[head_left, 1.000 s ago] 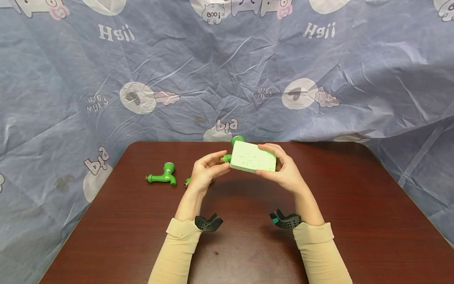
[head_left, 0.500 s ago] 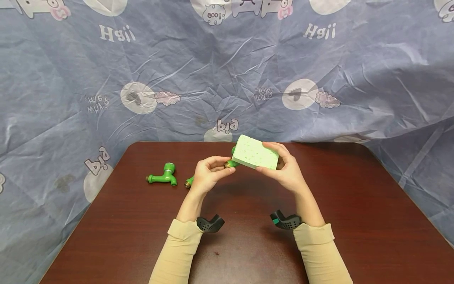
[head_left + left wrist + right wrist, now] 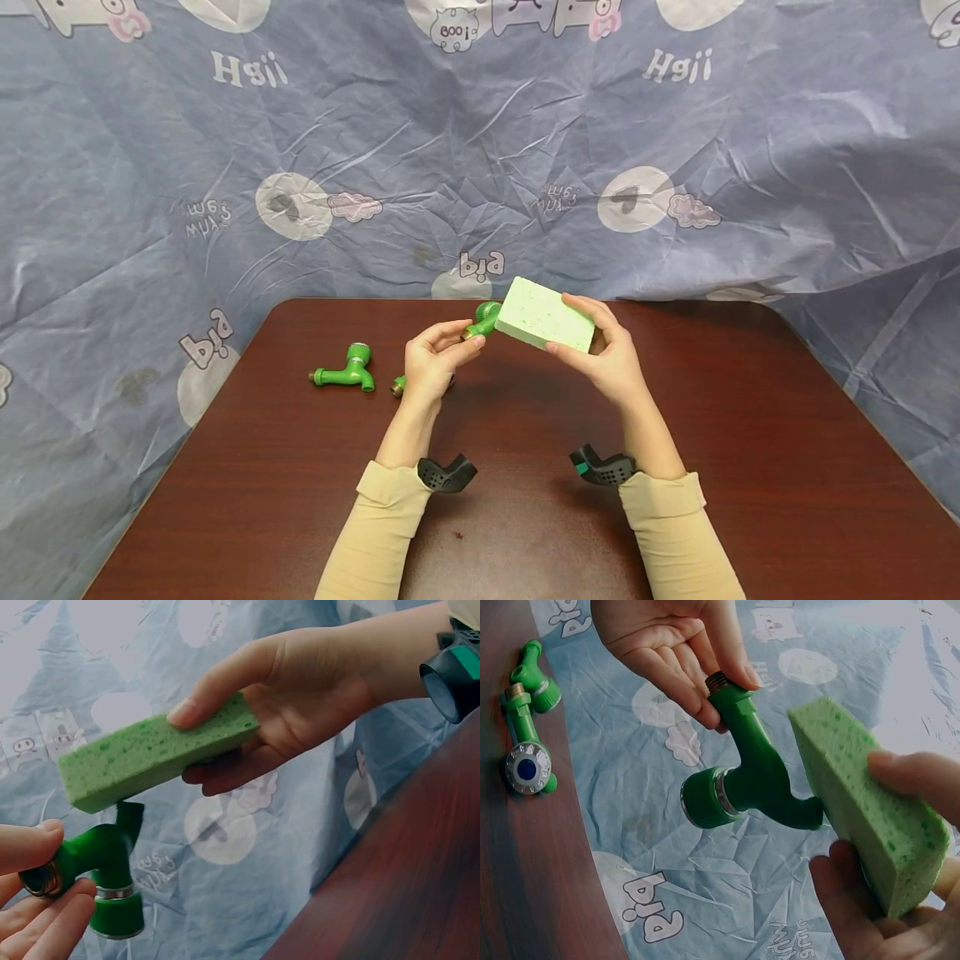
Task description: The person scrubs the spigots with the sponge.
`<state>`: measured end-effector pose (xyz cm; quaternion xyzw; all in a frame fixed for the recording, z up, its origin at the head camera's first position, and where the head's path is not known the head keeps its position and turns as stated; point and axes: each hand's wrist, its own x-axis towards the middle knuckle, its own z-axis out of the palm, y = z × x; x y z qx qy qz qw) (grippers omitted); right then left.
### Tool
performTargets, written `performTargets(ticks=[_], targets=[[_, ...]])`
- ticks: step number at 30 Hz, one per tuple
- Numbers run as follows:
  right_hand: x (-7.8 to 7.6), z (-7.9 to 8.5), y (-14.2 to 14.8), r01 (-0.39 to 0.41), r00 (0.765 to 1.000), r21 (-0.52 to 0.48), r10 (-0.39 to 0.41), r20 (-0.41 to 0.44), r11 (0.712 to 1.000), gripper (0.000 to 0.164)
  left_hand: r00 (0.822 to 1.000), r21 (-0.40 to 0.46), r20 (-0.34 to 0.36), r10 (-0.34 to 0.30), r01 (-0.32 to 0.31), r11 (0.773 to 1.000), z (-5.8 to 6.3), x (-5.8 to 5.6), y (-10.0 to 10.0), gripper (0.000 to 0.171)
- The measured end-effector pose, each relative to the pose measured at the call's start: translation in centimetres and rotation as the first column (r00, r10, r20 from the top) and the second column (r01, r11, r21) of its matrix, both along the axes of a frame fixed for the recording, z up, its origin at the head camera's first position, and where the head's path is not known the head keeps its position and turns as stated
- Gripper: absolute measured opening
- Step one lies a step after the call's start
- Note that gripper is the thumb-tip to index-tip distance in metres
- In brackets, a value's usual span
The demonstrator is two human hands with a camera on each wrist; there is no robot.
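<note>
My left hand [image 3: 433, 358] pinches a green faucet [image 3: 761, 776] by its threaded brass inlet end, between thumb and fingers. The faucet is held up above the table, its ridged knob with a silver ring turned away from the sponge. A pale green block sponge [image 3: 546, 315] is gripped at one end by my right hand [image 3: 609, 354], thumb on one face and fingers on the opposite one. In the right wrist view the sponge's broad face lies right at the faucet's spout tip. From the head the sponge hides part of the spout.
Two more green faucets lie on the dark red-brown table [image 3: 750, 433]: one faucet [image 3: 345, 371] to the left, another faucet [image 3: 398, 386] partly behind my left hand. A grey-blue printed cloth [image 3: 480, 150] hangs behind the table's far edge.
The sponge has tilted and moved slightly up and right with my right hand. The held faucet has turned, dipped, then shifted left, so more of it shows beside the sponge.
</note>
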<state>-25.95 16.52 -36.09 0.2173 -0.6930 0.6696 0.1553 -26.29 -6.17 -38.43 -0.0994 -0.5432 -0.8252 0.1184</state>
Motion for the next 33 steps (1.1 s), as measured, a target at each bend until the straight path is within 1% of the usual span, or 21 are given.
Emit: performTargets(ticks=[2, 4, 6, 8, 13, 17, 19, 23, 26, 30, 33], targets=[[0.1, 0.0, 0.1, -0.054, 0.999, 0.012, 0.054, 0.004, 0.998, 0.062, 1.000, 0.015, 0.002, 0.025, -0.025, 1.000, 0.0, 0.0, 0.0, 0.032], [0.1, 0.0, 0.2, -0.121, 0.993, 0.027, 0.121, -0.011, 0.992, 0.062, 0.999, 0.033, 0.000, 0.035, -0.035, 0.999, 0.1, 0.0, 0.0, 0.031], [0.1, -0.1, 0.3, -0.175, 0.984, 0.044, 0.176, -0.033, 0.984, 0.062, 0.999, 0.047, -0.007, 0.036, -0.035, 0.998, 0.1, 0.0, 0.1, 0.030], [0.1, -0.1, 0.3, -0.208, 0.976, 0.062, 0.212, -0.058, 0.976, 0.062, 0.999, 0.059, -0.017, 0.030, -0.029, 0.998, 0.1, 0.1, 0.1, 0.029], [0.0, -0.3, 0.4, -0.239, 0.966, 0.092, 0.247, -0.078, 0.967, 0.064, 0.999, 0.073, -0.040, 0.002, 0.001, 0.997, 0.1, 0.2, 0.4, 0.027], [0.0, -0.3, 0.7, -0.275, 0.954, 0.130, 0.287, -0.085, 0.953, 0.064, 0.998, 0.090, -0.055, -0.021, 0.026, 0.996, 0.1, 0.2, 0.6, 0.029], [0.0, -0.3, 0.9, -0.279, 0.952, 0.142, 0.293, -0.091, 0.950, 0.064, 0.998, 0.100, -0.058, -0.025, 0.031, 0.995, 0.1, 0.2, 0.6, 0.030], [0.0, -0.3, 1.1, -0.276, 0.954, 0.123, 0.288, -0.090, 0.953, 0.065, 0.998, 0.100, -0.056, -0.027, 0.032, 0.994, 0.2, 0.2, 0.6, 0.027], [0.0, -0.3, 1.0, -0.286, 0.953, 0.126, 0.296, -0.067, 0.950, 0.065, 0.998, 0.081, -0.052, -0.023, 0.027, 0.996, 0.3, 0.3, 0.6, 0.024], [0.1, -0.3, 0.8, -0.323, 0.941, 0.154, 0.334, -0.054, 0.934, 0.065, 0.999, 0.070, -0.040, -0.018, 0.021, 0.997, 0.3, 0.4, 0.7, 0.022], [0.1, -0.2, 1.0, -0.333, 0.935, 0.158, 0.347, -0.070, 0.930, 0.064, 0.999, 0.084, -0.042, -0.020, 0.024, 0.996, 0.2, 0.4, 0.7, 0.021]])
